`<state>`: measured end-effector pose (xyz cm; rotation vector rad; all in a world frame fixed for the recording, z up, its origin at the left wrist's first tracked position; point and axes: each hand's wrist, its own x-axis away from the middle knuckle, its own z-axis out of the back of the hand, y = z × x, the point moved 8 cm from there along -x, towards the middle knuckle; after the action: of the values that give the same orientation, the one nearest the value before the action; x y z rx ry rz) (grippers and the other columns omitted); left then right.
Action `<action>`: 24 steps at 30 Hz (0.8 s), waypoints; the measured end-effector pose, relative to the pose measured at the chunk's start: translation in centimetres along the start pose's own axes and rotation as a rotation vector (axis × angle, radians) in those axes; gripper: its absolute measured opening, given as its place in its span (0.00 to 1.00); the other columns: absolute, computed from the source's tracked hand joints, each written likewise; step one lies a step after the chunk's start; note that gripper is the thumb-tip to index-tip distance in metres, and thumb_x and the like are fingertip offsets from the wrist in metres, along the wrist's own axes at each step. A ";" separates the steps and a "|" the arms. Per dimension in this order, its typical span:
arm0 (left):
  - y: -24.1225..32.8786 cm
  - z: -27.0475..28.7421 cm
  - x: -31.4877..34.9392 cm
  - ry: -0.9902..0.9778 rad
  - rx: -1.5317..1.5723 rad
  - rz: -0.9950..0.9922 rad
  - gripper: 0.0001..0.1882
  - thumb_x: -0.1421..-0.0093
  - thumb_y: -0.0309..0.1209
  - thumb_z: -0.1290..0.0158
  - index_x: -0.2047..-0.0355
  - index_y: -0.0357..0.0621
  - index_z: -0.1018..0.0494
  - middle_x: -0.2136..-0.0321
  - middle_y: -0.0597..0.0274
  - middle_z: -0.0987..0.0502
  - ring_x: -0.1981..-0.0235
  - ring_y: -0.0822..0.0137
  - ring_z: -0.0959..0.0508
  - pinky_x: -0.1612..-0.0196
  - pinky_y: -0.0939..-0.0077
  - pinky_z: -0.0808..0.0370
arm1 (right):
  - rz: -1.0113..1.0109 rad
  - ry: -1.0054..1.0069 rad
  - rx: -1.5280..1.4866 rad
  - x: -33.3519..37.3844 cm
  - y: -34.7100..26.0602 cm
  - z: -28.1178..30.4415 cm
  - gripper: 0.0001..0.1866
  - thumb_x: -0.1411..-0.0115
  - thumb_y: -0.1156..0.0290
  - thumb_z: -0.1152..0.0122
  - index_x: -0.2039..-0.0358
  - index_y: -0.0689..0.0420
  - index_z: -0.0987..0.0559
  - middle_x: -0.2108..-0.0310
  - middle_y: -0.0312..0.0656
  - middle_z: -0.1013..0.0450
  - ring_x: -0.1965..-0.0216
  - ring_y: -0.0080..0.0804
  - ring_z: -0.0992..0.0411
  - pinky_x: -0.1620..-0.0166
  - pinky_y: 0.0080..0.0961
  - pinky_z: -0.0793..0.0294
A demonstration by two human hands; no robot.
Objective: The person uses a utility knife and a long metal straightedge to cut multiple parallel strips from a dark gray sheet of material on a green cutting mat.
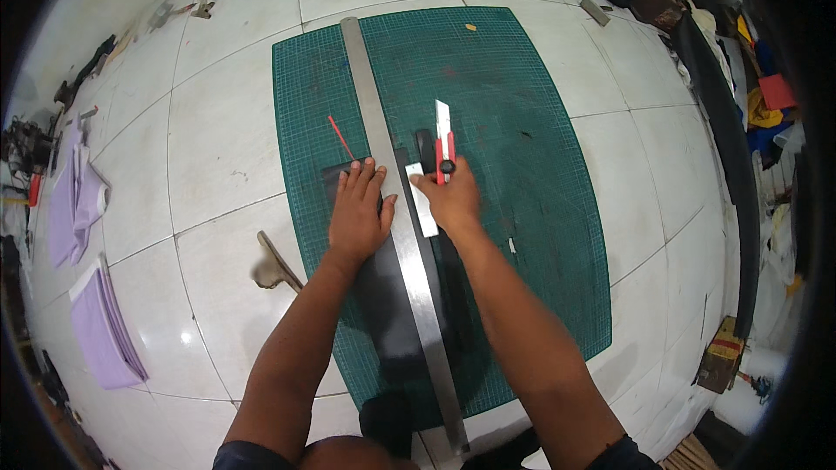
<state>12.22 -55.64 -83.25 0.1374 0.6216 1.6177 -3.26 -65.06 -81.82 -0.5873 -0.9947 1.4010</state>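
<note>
A long steel ruler [372, 104] runs lengthwise across the green cutting mat [496, 61], over a sheet of black material [383, 313]. My left hand [357, 213] lies flat on this sheet with its fingers stretched out, the thumb side beside the ruler. To the right of the ruler, my right hand [457, 200] is closed around a red utility knife [442, 144], its blade out and pointing away from me. The fingertips of that hand also touch a white rectangular strip [422, 209]. A dark piece [425, 148] lies just beyond them, partly covered.
A thin red stick [340, 137] rests beyond my left hand. Left of the mat is a wooden-handled tool [277, 261], its head blurred. Folded lilac cloth [106, 331] lies on the tiled floor [226, 148]. Piled materials [766, 113] line the right side.
</note>
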 end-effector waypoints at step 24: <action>0.0 0.2 -0.1 -0.043 0.014 0.037 0.27 0.35 0.36 0.46 0.37 0.41 0.34 0.33 0.44 0.37 0.30 0.43 0.42 0.28 0.45 0.50 | -0.043 -0.055 -0.002 -2.6 1.4 -2.7 0.25 0.55 0.58 0.20 0.64 0.57 0.25 0.67 0.44 0.19 0.62 0.48 0.20 0.57 0.44 0.24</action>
<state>12.29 -55.70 -83.07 0.1947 0.6000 1.6421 -1.42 -66.79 -84.95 -0.5282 -1.0473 1.3840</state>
